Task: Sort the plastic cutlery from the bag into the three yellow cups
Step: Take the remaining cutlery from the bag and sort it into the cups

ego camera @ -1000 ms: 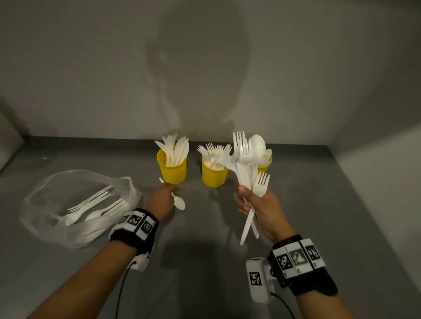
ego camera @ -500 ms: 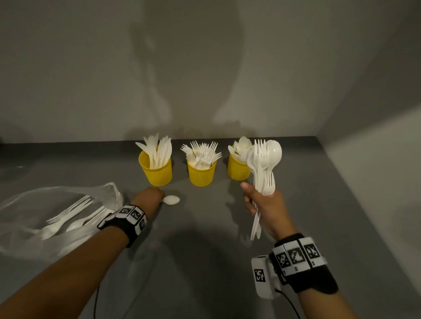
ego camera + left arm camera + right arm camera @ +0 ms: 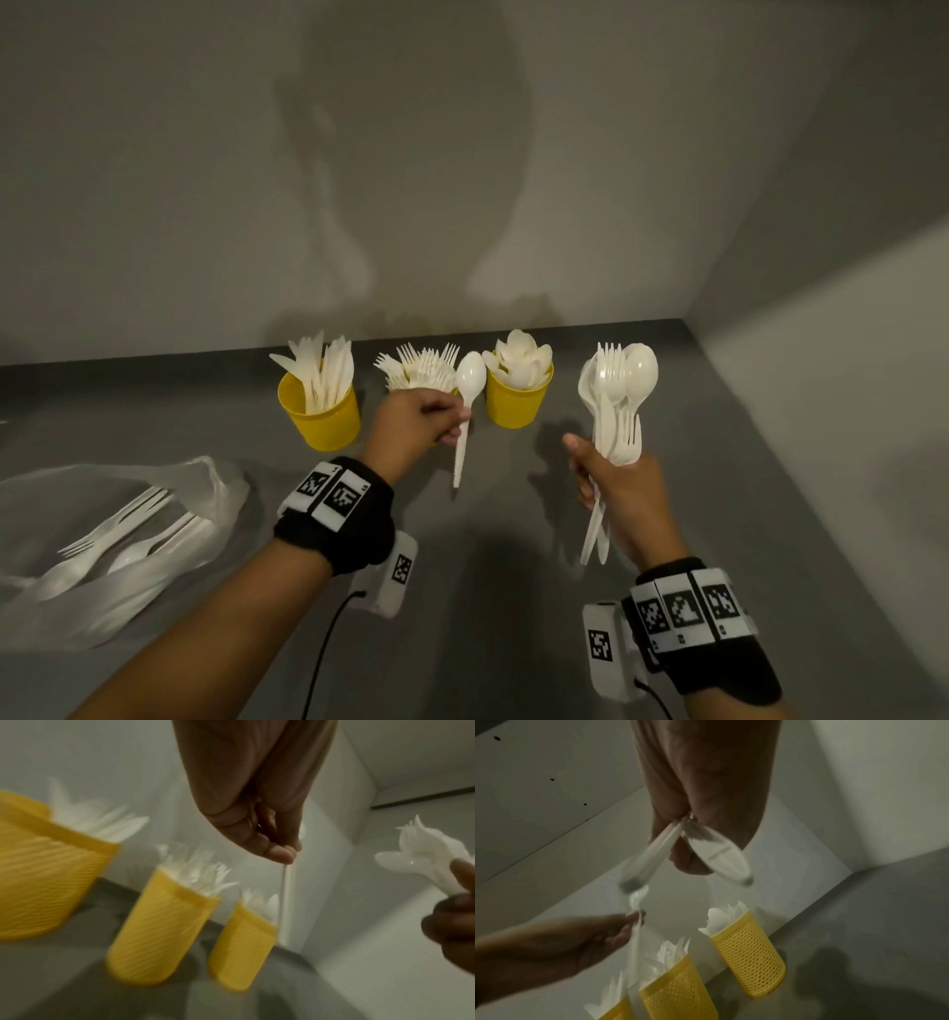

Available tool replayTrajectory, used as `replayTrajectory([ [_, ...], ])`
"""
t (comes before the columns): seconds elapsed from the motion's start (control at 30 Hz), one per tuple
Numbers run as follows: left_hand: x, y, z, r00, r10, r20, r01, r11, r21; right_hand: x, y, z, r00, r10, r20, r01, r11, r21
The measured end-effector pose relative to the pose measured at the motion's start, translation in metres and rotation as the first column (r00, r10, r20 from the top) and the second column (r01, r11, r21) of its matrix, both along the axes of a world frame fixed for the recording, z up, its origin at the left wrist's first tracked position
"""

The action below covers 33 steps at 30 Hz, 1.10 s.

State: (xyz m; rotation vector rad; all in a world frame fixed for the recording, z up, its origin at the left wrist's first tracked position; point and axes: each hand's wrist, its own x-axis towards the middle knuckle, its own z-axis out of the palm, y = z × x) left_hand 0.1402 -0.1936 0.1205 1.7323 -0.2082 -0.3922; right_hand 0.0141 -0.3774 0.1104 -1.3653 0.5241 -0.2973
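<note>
Three yellow cups stand in a row by the back wall: a knife cup (image 3: 319,416), a fork cup (image 3: 421,366) partly behind my left hand, and a spoon cup (image 3: 518,398). My left hand (image 3: 418,426) pinches a single white spoon (image 3: 468,390) by its handle, bowl up, between the fork cup and the spoon cup. My right hand (image 3: 619,480) grips a bunch of white forks and spoons (image 3: 619,395), heads up, right of the spoon cup. The clear plastic bag (image 3: 102,534) with a few pieces of cutlery lies at the left.
The cups stand on a grey surface (image 3: 488,591) boxed in by a back wall and a right side wall (image 3: 821,411). Black wristbands with coded tags and a white camera sit on both wrists.
My left hand has picked the spoon up off the surface and raised it upright towards the spoon cup. My right hand with the bunch has shifted slightly right.
</note>
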Motion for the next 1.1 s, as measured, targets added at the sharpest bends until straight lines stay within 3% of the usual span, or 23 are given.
replayTrajectory([
  [0.17,0.029,-0.057,0.04,0.968,0.214,0.127,-0.186,0.962,-0.2,-0.002,-0.017,0.008,0.999,-0.025,-0.02,0.025,0.999,-0.037],
  [0.27,0.052,-0.08,0.048,0.942,0.281,0.185,-0.242,0.948,-0.208,-0.003,-0.025,0.013,1.0,-0.025,-0.017,0.024,0.998,-0.062],
  [0.4,0.063,-0.104,0.031,0.945,0.198,0.259,-0.202,0.979,-0.014,0.002,-0.034,0.013,0.998,-0.038,-0.043,0.035,0.998,-0.058],
  [0.53,0.061,-0.118,0.009,0.983,0.057,0.175,-0.105,0.953,0.283,0.009,-0.039,0.011,0.996,-0.033,-0.082,0.03,0.999,-0.028],
  [0.67,0.057,-0.11,0.017,0.976,0.033,0.213,-0.114,0.917,0.381,0.013,-0.039,0.014,0.995,-0.012,-0.097,0.008,0.999,-0.038],
  [0.73,0.045,-0.099,0.027,0.965,0.07,0.253,-0.151,0.937,0.316,0.014,-0.036,0.017,0.995,-0.019,-0.096,0.018,1.0,-0.009],
  [0.83,0.009,-0.081,0.044,0.984,0.087,0.157,-0.097,0.994,0.056,0.014,-0.026,0.024,0.997,-0.013,-0.081,0.013,1.0,-0.001],
  [0.97,-0.033,-0.065,0.051,0.995,-0.07,0.077,0.071,0.997,-0.018,0.012,-0.004,0.029,0.994,0.029,-0.101,-0.03,0.999,-0.012],
  [1.1,-0.049,-0.053,0.045,0.992,-0.105,0.069,0.108,0.993,-0.05,0.011,0.018,0.033,0.982,0.154,-0.107,-0.153,0.988,0.018],
])
